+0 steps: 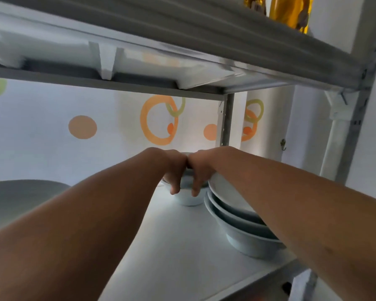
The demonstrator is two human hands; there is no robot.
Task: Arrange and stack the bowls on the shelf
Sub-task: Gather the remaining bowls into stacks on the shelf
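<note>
Both my arms reach deep onto the white shelf (pixel 182 246). My left hand (pixel 175 170) and my right hand (pixel 199 170) sit side by side, knuckles touching, fingers curled down over the rim of a small pale bowl (pixel 188 197) standing at the back of the shelf. Just to its right, a stack of three wider pale bowls (pixel 239 227) rests on the shelf, partly hidden under my right forearm. Most of the small bowl's top is covered by my hands.
A large grey round dish (pixel 20 198) lies at the left of the shelf. The upper shelf board (pixel 182 68) hangs close above. A metal upright (pixel 227 120) stands behind the bowls, another post (pixel 354 135) at the right. Yellow items (pixel 291 11) sit on top.
</note>
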